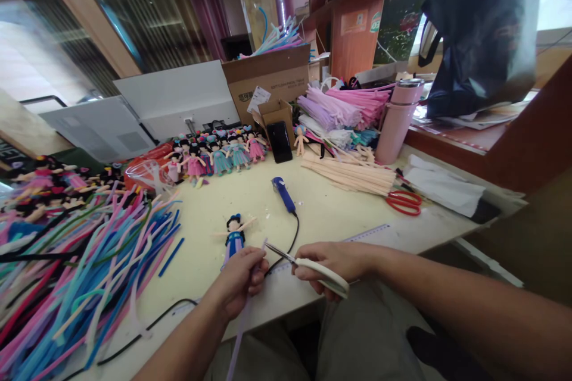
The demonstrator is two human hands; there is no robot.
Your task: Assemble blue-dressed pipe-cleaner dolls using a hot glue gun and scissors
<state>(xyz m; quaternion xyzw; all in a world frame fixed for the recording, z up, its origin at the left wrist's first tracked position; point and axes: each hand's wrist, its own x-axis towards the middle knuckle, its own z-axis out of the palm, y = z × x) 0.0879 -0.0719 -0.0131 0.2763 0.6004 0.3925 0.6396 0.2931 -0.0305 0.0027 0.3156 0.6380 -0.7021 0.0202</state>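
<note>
Pinched in my left hand (245, 274) is a pale lilac pipe cleaner (240, 333); its tip pokes up past my fingers and the rest hangs below the table edge. My right hand (324, 265) grips white-handled scissors (326, 277). Their blades point left, with the tips close to the top end of the pipe cleaner; whether they touch it I cannot tell. Just beyond my left hand lies a small doll (235, 239) with black hair, a blue bow and a blue and lilac dress, its arms spread. My left hand partly hides its skirt.
A blue corded tool (283, 194) lies mid-table, its black cable running toward me. Loose pipe cleaners (111, 262) cover the left side. Finished dolls (218, 155), a phone (279, 141) and beige pipe cleaners (348, 174) line the back. Red-handled scissors (403, 202) and a pink bottle (399, 122) stand right.
</note>
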